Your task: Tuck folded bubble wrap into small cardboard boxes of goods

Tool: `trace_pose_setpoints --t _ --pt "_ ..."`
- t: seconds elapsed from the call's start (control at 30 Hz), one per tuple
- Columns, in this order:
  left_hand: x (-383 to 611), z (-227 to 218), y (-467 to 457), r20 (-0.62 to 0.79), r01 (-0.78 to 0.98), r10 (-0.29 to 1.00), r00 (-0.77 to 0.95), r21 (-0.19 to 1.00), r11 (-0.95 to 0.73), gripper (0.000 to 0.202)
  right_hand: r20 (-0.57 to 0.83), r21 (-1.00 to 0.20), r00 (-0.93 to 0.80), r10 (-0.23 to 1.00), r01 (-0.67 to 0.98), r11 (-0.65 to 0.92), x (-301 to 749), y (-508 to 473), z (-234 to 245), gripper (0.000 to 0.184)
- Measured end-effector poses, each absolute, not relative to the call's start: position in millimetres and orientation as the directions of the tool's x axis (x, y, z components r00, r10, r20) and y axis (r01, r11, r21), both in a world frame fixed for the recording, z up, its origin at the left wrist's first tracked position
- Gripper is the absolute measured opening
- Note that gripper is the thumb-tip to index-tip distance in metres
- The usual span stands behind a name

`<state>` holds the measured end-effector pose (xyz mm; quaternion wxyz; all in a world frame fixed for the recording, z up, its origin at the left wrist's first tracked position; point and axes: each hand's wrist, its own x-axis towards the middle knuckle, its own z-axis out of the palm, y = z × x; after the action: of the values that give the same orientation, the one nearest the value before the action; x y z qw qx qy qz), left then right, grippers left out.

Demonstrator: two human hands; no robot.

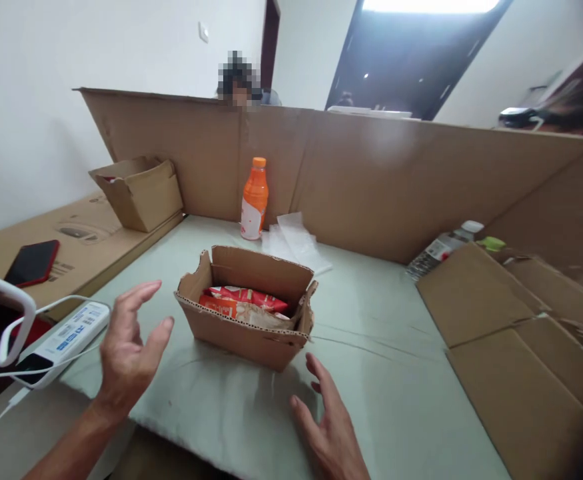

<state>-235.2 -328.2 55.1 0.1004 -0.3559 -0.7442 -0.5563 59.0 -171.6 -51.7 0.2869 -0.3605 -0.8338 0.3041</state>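
An open cardboard box [236,343] sits on the pale green tabletop [386,393], with red and orange snack packets [244,303] lying inside it. To the left of the box, my left hand [130,340] is raised with thumb and fingers apart, holding nothing. My right hand [328,420] is just below the box's right front corner, its thumb and fingers spread and nothing between them. Neither hand appears to touch the box. The lower parts of the packets are hidden by the box's front wall.
Behind the box stand an orange drink bottle [255,200] and some clear plastic bags [298,243]. At left are another cardboard box [146,193], a phone [34,262] and a white power bank [66,343] with cables. Cardboard boxes [476,293] and a tilted bottle [441,250] occupy the right. A person's head shows beyond the cardboard partition [371,180].
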Motion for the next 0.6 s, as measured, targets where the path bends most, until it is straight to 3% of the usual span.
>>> trace_pose_setpoints --t 0.07,0.17,0.33,0.6 --pt "-246 25 -317 0.359 0.475 0.498 -0.789 0.871 0.124 0.065 0.256 -0.727 -0.604 0.754 0.394 0.562 44 -172 -56 0.061" --pt "-247 -14 -297 0.154 0.313 0.696 -0.701 0.944 0.106 0.064 0.288 -0.702 -0.637 0.716 0.369 0.61 28 -172 -62 0.067" --pt "-230 -35 -290 0.172 0.378 0.67 -0.722 0.909 0.174 0.056 0.347 -0.651 -0.612 0.711 0.388 0.652 21 -177 -66 0.071" --pt "-235 -33 -300 0.197 0.43 0.679 -0.708 0.882 0.192 0.052 0.309 -0.661 -0.607 0.733 0.417 0.624 13 -184 -53 0.066"
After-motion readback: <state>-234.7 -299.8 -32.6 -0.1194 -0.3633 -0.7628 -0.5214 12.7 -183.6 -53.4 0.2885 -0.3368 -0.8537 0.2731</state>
